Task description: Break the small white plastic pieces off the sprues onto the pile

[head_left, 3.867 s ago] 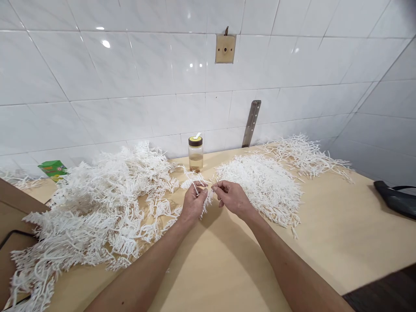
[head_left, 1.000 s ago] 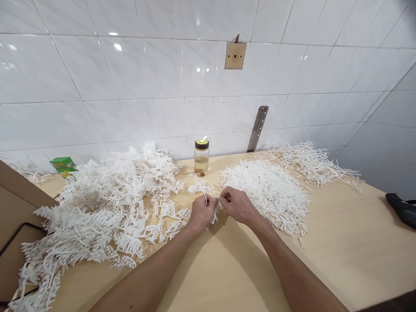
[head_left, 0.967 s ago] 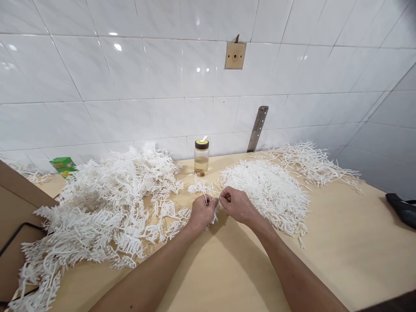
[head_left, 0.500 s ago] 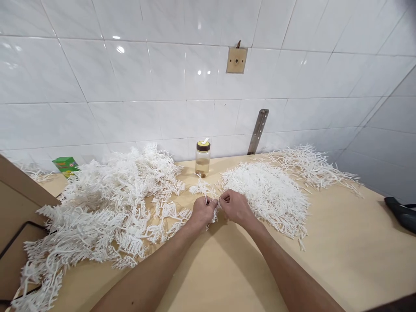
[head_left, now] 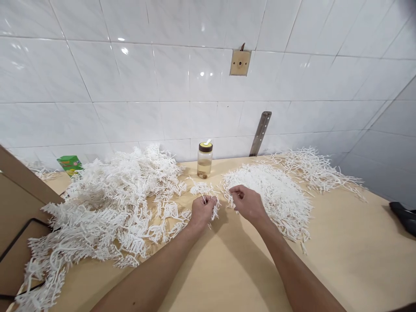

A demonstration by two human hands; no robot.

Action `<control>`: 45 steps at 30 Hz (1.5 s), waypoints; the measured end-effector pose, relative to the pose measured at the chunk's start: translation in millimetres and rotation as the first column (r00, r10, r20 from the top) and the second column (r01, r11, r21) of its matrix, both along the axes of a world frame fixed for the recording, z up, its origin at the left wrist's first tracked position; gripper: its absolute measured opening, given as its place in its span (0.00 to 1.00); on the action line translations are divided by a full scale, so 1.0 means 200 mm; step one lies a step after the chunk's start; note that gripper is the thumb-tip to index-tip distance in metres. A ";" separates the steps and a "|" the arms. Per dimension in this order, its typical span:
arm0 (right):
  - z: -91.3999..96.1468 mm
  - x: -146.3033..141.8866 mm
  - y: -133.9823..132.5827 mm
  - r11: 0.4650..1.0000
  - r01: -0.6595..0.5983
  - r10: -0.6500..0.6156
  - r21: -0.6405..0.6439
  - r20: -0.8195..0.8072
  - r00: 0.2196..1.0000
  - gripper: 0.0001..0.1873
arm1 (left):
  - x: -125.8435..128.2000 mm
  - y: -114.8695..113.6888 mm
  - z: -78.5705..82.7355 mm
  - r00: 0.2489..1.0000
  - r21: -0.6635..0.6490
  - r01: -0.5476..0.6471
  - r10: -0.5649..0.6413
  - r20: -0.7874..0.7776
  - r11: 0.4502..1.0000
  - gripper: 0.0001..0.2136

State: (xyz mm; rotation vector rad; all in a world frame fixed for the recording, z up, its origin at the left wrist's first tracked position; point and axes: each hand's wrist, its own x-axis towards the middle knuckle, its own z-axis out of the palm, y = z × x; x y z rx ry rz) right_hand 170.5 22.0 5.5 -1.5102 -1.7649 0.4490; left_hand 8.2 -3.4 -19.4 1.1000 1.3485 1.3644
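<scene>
My left hand [head_left: 202,209] is closed around a white branched plastic piece [head_left: 208,195] whose thin prongs stick out above and beside the fingers. My right hand [head_left: 247,202] hovers just to its right with the fingers pinched; whatever it pinches is too small to make out. Its fingertips are at the near edge of a pile of small white plastic sticks [head_left: 271,195]. A big heap of tangled white branched pieces [head_left: 113,203] lies left of my left hand on the pale wooden table [head_left: 341,255].
A clear jar with a dark lid [head_left: 205,160] stands at the wall behind my hands. More white pieces [head_left: 312,167] are spread at the back right. A green box [head_left: 69,164] sits back left, a brown cardboard box [head_left: 19,212] at left, and a black object [head_left: 403,212] at right.
My right hand has pulled away to the right from my left hand, toward the pile of small sticks. The left hand keeps hold of the branched piece. The view has tilted up slightly.
</scene>
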 end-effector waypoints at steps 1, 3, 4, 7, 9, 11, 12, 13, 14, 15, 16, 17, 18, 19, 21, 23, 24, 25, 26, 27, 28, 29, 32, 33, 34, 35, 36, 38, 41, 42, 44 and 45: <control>0.01 -0.03 -0.02 0.993 -0.082 0.077 -0.083 -0.059 0.995 0.11 | 0.00 0.00 0.00 1.000 0.004 -0.011 0.011 0.008 1.000 0.12; 0.01 -0.08 -0.04 0.970 -0.187 0.172 -0.154 -0.109 0.979 0.12 | 0.00 0.00 0.00 1.000 0.004 -0.023 0.023 0.018 1.000 0.13; 0.01 -0.10 -0.06 0.965 -0.207 0.192 -0.158 -0.106 0.976 0.12 | 0.00 0.00 0.00 1.000 0.002 -0.024 0.024 0.021 1.000 0.13; 0.00 -0.12 -0.07 0.970 -0.204 0.198 -0.135 -0.061 0.978 0.12 | 0.00 0.00 0.01 1.000 -0.011 -0.014 0.014 0.021 1.000 0.14; -0.01 -0.11 -0.06 0.975 -0.192 0.188 -0.114 -0.044 0.981 0.12 | 0.00 0.00 0.02 1.000 -0.015 0.001 -0.001 0.017 1.000 0.14; -0.01 -0.10 -0.06 0.978 -0.184 0.182 -0.096 -0.032 0.983 0.11 | 0.00 0.00 0.02 1.000 -0.011 0.017 -0.017 0.012 1.000 0.14; -0.01 -0.10 -0.06 0.979 -0.181 0.180 -0.088 -0.023 0.983 0.11 | 0.00 0.01 0.01 1.000 -0.006 0.023 -0.023 0.006 1.000 0.13; -0.01 -0.09 -0.06 0.980 -0.180 0.180 -0.080 -0.009 0.984 0.11 | 0.00 0.01 0.01 1.000 0.000 0.025 -0.025 -0.006 1.000 0.12; -0.01 -0.09 -0.06 0.981 -0.180 0.181 -0.073 0.012 0.983 0.11 | 0.00 0.01 0.01 1.000 0.006 0.023 -0.023 -0.021 1.000 0.12; 0.00 -0.09 -0.06 0.982 -0.176 0.179 -0.064 0.041 0.983 0.11 | 0.00 0.01 0.01 0.999 0.011 0.019 -0.019 -0.040 1.000 0.11; 0.00 -0.10 -0.06 0.984 -0.169 0.173 -0.051 0.077 0.982 0.10 | 0.00 0.00 0.01 0.998 0.018 0.013 -0.012 -0.062 1.000 0.11; 0.00 -0.10 -0.07 0.986 -0.163 0.166 -0.035 0.118 0.979 0.10 | 0.00 0.00 0.01 0.996 0.027 0.007 -0.005 -0.086 1.000 0.11; 0.01 -0.10 -0.07 0.988 -0.154 0.155 -0.019 0.163 0.974 0.10 | 0.00 0.00 0.01 0.994 0.035 0.000 0.004 -0.111 0.999 0.10; 0.01 -0.10 -0.07 0.990 -0.144 0.141 -0.005 0.208 0.968 0.09 | 0.00 0.00 0.02 0.991 0.038 -0.005 0.010 -0.136 0.999 0.10; 0.01 -0.11 -0.08 0.992 -0.126 0.117 0.014 0.284 0.952 0.08 | 0.01 0.00 0.03 0.985 0.019 -0.013 0.016 -0.173 1.000 0.10; 0.00 -0.13 -0.08 0.993 -0.116 0.105 0.014 0.328 0.939 0.08 | 0.01 -0.01 0.04 0.985 -0.027 -0.014 0.009 -0.175 1.000 0.11; 0.00 -0.15 -0.09 0.994 -0.112 0.101 0.013 0.337 0.936 0.08 | 0.02 -0.01 0.05 0.987 -0.046 -0.013 0.005 -0.161 0.999 0.12; -0.01 -0.16 -0.09 0.994 -0.108 0.097 0.013 0.338 0.936 0.08 | 0.02 -0.01 0.05 0.990 -0.061 -0.007 -0.002 -0.139 0.998 0.12; -0.01 -0.17 -0.09 0.995 -0.103 0.092 0.017 0.330 0.939 0.07 | 0.02 -0.01 0.05 0.993 -0.069 0.001 -0.009 -0.114 0.998 0.13; -0.02 -0.18 -0.09 0.995 -0.097 0.086 0.020 0.314 0.946 0.07 | 0.02 -0.01 0.05 0.996 -0.070 0.010 -0.016 -0.091 0.997 0.14; -0.02 -0.19 -0.09 0.996 -0.086 0.077 0.021 0.291 0.954 0.06 | 0.02 -0.01 0.05 0.997 -0.070 0.016 -0.021 -0.069 0.997 0.15; -0.03 -0.19 -0.08 0.998 -0.067 0.060 0.018 0.265 0.962 0.06 | 0.01 0.00 0.05 0.999 -0.070 0.019 -0.022 -0.048 0.997 0.15; -0.03 -0.13 -0.04 0.998 0.064 -0.064 0.010 0.202 0.977 0.07 | 0.00 0.00 0.03 1.000 -0.074 0.030 -0.029 0.005 0.997 0.16; -0.03 -0.09 -0.02 0.992 0.126 -0.129 0.025 0.192 0.973 0.08 | 0.00 0.00 0.03 0.999 -0.074 0.040 -0.039 0.025 0.996 0.16; -0.03 -0.04 0.00 0.982 0.176 -0.184 0.060 0.178 0.967 0.08 | 0.00 0.00 0.02 0.998 -0.071 0.054 -0.051 0.045 0.996 0.16; -0.02 0.00 0.02 0.969 0.213 -0.233 0.129 0.172 0.957 0.07 | 0.00 0.00 0.02 0.996 -0.065 0.071 -0.066 0.065 0.995 0.17; -0.02 0.04 0.03 0.952 0.235 -0.268 0.197 0.159 0.950 0.06 | 0.00 0.00 0.02 0.993 -0.057 0.084 -0.078 0.087 0.995 0.18; 0.00 0.09 0.05 0.938 0.260 -0.287 0.227 0.096 0.953 0.06 | 0.00 0.00 0.02 0.985 -0.049 0.095 -0.087 0.148 0.994 0.19; 0.02 0.06 0.02 0.994 0.088 -0.086 0.065 -0.021 0.996 0.12 | -0.01 0.02 0.01 0.957 -0.064 0.100 -0.078 0.279 0.993 0.20; 0.03 0.03 0.00 1.000 -0.007 0.007 -0.005 -0.061 0.998 0.13 | -0.01 0.02 0.01 0.946 -0.068 0.098 -0.072 0.316 0.993 0.20; 0.03 -0.04 -0.04 0.985 -0.143 0.133 -0.091 -0.108 0.985 0.15 | -0.01 0.03 0.00 0.933 -0.064 0.087 -0.059 0.356 0.994 0.20; 0.03 -0.07 -0.05 0.976 -0.183 0.170 -0.115 -0.120 0.978 0.15 | -0.01 0.04 0.00 0.930 -0.059 0.080 -0.053 0.363 0.995 0.20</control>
